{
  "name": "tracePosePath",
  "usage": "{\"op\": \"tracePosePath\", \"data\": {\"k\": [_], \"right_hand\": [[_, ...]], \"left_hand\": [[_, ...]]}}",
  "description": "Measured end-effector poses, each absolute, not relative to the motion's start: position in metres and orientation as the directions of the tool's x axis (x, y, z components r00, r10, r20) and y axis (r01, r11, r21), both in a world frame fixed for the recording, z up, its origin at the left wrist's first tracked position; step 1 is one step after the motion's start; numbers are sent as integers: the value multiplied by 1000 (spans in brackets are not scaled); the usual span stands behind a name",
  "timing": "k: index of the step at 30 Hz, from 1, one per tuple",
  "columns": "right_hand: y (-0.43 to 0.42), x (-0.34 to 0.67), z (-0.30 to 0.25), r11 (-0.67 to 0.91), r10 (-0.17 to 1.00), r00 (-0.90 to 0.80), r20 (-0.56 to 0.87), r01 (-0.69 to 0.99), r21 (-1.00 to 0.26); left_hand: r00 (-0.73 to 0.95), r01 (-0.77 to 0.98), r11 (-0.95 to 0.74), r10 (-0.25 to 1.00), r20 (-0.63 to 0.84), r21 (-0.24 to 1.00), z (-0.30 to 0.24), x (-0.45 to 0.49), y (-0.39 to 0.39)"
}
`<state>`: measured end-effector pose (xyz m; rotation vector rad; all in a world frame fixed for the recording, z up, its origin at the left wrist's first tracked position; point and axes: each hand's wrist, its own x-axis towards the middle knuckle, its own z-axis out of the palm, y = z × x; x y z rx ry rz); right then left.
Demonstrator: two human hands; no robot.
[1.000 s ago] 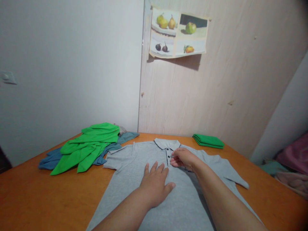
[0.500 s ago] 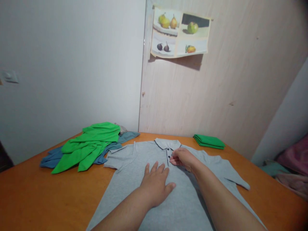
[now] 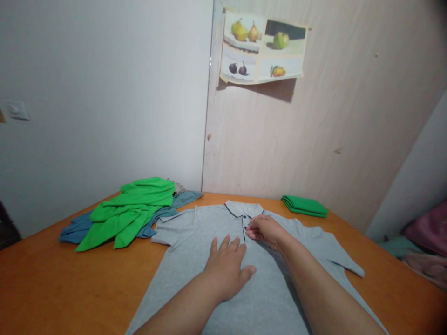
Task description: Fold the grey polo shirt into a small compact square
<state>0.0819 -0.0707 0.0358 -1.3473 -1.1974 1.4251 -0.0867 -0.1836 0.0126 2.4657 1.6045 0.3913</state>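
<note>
A grey polo shirt [image 3: 195,242] lies spread face up on the orange table [image 3: 52,284], collar toward the wall. My left hand [image 3: 226,267] rests flat on the shirt's chest, fingers spread. My right hand [image 3: 265,229] is curled at the buttoned placket just below the collar [image 3: 240,208], fingertips pinched on the placket fabric near the dark buttons.
A loose pile of green shirts [image 3: 129,211] over a blue garment [image 3: 75,229] lies at the table's far left. A folded green shirt [image 3: 304,205] sits at the far right by the wooden panel. A fruit poster [image 3: 263,49] hangs on the wall. Pink bedding [image 3: 428,232] lies right.
</note>
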Motion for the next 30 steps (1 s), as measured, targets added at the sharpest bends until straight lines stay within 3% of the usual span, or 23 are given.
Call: {"op": "tracePosePath", "data": {"k": [13, 30], "right_hand": [[-75, 88, 46, -270, 946, -146, -288, 133, -954], [-77, 86, 46, -265, 923, -256, -288, 122, -957]], "left_hand": [[391, 869, -414, 910, 136, 271, 8, -87, -182], [392, 874, -410, 912, 121, 261, 11, -86, -182]]}}
